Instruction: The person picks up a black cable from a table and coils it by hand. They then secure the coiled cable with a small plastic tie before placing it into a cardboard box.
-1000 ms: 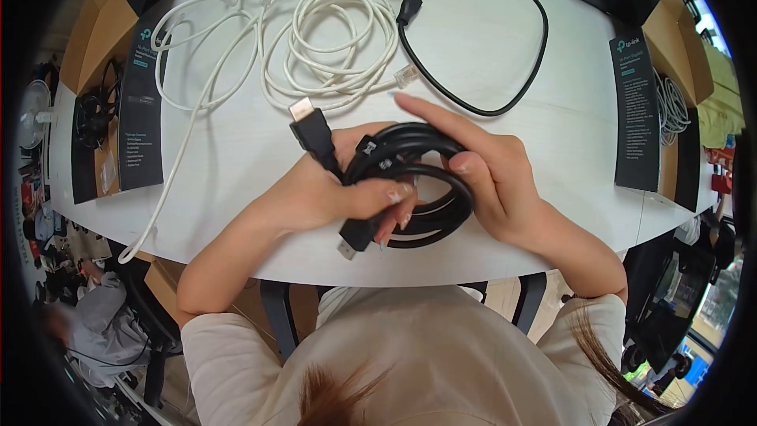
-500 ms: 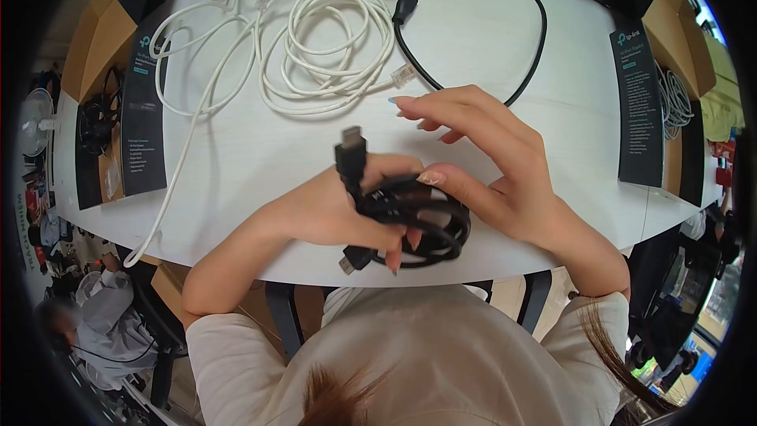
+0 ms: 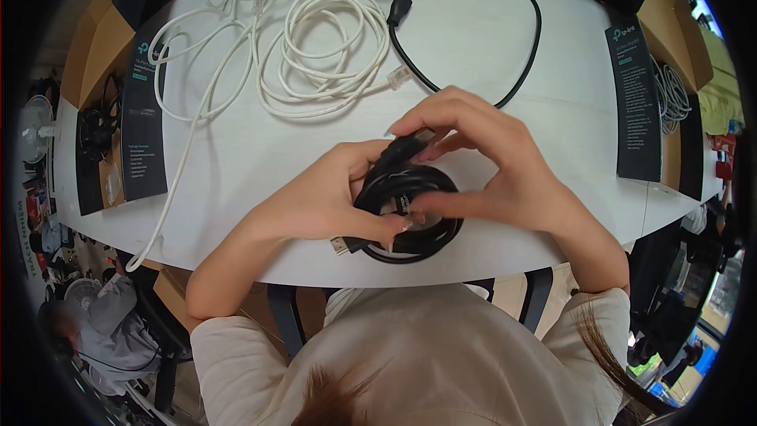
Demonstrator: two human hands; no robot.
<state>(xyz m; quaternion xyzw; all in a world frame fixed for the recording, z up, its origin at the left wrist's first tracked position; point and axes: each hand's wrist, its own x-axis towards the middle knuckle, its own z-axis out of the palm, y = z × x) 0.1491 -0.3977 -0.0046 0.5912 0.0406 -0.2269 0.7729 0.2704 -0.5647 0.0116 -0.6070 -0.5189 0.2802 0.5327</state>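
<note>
A black HDMI cable (image 3: 453,230) is wound into a round coil just above the table's near edge. My left hand (image 3: 319,196) is closed around the coil's left side, thumb across the loops. One metal-tipped plug (image 3: 345,245) pokes out below that hand at lower left. The cable's other plug end (image 3: 404,148) lies across the top of the coil, between the fingers of my right hand (image 3: 512,170). My right thumb is blurred and reaches over the coil's middle.
Beyond my hands lie a coiled white network cable (image 3: 377,69) and more white loops. A second black cable (image 3: 538,28) curves at the back. Open TP-Link boxes stand left (image 3: 146,134) and right (image 3: 637,110), cables inside. A person (image 3: 118,331) sits at lower left.
My right fingers have come down onto the upper plug end, which has tilted from upright to the right across the coil. My left hand has turned, still holding the coil.
</note>
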